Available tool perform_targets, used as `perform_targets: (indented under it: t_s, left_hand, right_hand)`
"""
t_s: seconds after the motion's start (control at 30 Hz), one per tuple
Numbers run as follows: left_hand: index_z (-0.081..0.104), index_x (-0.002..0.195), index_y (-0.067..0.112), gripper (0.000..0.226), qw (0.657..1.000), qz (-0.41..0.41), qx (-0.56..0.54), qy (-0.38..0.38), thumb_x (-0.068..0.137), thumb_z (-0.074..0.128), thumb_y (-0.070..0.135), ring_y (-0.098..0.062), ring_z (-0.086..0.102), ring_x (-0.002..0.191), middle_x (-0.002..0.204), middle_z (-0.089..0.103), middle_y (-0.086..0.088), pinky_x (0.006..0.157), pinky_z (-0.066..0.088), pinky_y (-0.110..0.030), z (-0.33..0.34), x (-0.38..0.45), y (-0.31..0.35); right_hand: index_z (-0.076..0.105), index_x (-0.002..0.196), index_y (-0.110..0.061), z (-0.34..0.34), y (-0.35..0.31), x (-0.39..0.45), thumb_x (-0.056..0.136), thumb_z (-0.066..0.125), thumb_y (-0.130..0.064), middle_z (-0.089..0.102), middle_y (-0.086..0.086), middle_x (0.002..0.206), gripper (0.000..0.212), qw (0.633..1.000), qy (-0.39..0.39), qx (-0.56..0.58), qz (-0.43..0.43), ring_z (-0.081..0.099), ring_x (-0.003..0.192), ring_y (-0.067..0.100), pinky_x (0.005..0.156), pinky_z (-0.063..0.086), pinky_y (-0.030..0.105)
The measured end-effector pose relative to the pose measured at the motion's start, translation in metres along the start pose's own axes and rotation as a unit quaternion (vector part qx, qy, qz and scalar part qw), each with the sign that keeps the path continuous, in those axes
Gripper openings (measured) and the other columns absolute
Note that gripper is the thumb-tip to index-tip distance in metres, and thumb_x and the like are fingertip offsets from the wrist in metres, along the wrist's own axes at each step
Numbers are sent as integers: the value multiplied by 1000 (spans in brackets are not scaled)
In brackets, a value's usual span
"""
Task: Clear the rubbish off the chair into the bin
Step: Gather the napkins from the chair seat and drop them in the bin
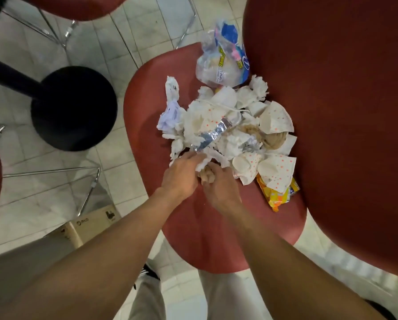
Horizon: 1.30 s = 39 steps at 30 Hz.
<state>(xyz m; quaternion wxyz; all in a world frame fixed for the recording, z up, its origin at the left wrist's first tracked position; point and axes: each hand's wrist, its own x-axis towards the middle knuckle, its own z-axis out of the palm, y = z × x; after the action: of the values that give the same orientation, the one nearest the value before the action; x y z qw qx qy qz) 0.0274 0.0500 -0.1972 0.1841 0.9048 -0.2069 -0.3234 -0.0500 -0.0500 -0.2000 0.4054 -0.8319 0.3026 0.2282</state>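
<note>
While both of your forearms reach forward over the near edge of the red chair seat (152, 107), your two hands meet at the near side of the rubbish pile (225, 125). Your left hand (182, 174) lies palm down, fingers extended and slightly spread, fingertips resting on crumpled white tissue (202, 161) at the pile's near-left fringe. Your right hand (218, 188) sits just beside it, touching the left hand, with its fingers curled round a brownish crumpled wad (206, 176); the fingertips themselves are hidden under the paper.

The pile occupies the middle of the seat, up against the chair's backrest (332, 112) at the right edge. It holds white crumpled tissues, spotted paper wrappers (276, 116), a strip of silver foil (213, 133) lying across the centre, and a lilac paper scrap (171, 112) at the left side. A clear plastic bag with blue and yellow print (223, 56) rests at the far edge of the seat, touching the pile. A yellow-orange snack wrapper (274, 197) lies at the near-right side, partly under a spotted wrapper and against the backrest.

A black round base (74, 108) stands on the tiled floor (115, 176) to the left of the seat, well apart from the pile. A cardboard box (89, 224) sits on the floor near your left forearm.
</note>
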Motion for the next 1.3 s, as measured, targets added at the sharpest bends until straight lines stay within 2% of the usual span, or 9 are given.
perform_targets:
  t_s: [0.13, 0.23, 0.33, 0.57, 0.67, 0.83, 0.97, 1.1, 1.3]
  left_hand:
    - [54, 128, 32, 50, 995, 25, 25, -88, 84, 55, 9, -28, 52, 118, 133, 49, -2, 93, 48, -43, 13, 19, -1]
    - [63, 118, 24, 41, 995, 2, 27, -93, 83, 53, 4, -28, 59, 106, 118, 59, -6, 88, 50, -39, 21, 19, -8]
    - [66, 113, 18, 38, 997, -12, 3, -71, 83, 53, -1, -27, 62, 102, 112, 64, -8, 83, 50, -35, 21, 14, -12]
    - [69, 111, 16, 30, 998, -9, -65, 3, 86, 58, 5, -23, 63, 98, 109, 67, -7, 86, 49, -29, -4, -20, -2]
    - [69, 111, 14, 26, 996, -8, -87, 20, 88, 60, 7, -22, 64, 99, 109, 68, -7, 85, 49, -28, -25, -43, 0]
    - [71, 106, 13, 22, 992, -3, -111, 54, 88, 60, 8, -22, 65, 93, 104, 70, -6, 79, 44, -22, -47, -71, 1]
    - [71, 105, 13, 20, 989, 9, -122, 82, 88, 60, 12, -23, 64, 94, 102, 70, -6, 81, 45, -25, -70, -106, -8]
    - [71, 106, 14, 19, 983, -10, -144, 111, 89, 61, 16, -23, 64, 94, 104, 70, -5, 84, 49, -29, -90, -145, -32]
    - [72, 99, 16, 17, 969, -65, -184, 150, 90, 58, 18, -25, 64, 89, 96, 71, -6, 78, 49, -31, -110, -205, -89]
  right_hand:
    - [59, 116, -17, 11, 10, 19, 89, 54, -19, 47, 9, 126, 28, 1000, 6, 7, 22, 56, 105, 28, 86, 49, 36]
    - [65, 110, -10, 15, 14, 22, 90, 50, -13, 57, 10, 121, 25, 998, 10, 9, 60, 59, 101, 26, 83, 49, 33]
    - [67, 97, -5, 10, 15, 18, 87, 50, -8, 67, 11, 101, 20, 995, 6, 11, 99, 61, 91, 26, 71, 44, 29]
    - [62, 85, -7, -4, 5, -11, 82, 46, -3, 65, 10, 88, 16, 991, 42, 28, 121, 60, 83, 27, 68, 46, 32]
    - [59, 80, -8, -11, -11, -37, 79, 46, -3, 61, 7, 78, 14, 990, 61, 35, 119, 57, 74, 24, 60, 41, 28]
    - [62, 83, -6, -21, -36, -65, 79, 47, -1, 60, 5, 78, 17, 989, 90, 31, 110, 56, 73, 23, 61, 40, 24]
    - [63, 88, -7, -22, -64, -97, 80, 46, -3, 63, 8, 84, 19, 988, 117, 16, 97, 58, 79, 26, 65, 46, 29]
    - [63, 88, -7, -14, -88, -125, 81, 45, -3, 63, 9, 87, 20, 986, 138, -12, 96, 58, 79, 26, 68, 47, 31]
    - [63, 87, -4, 16, -125, -159, 84, 45, -4, 66, 11, 86, 18, 985, 153, -50, 60, 62, 78, 27, 69, 53, 36]
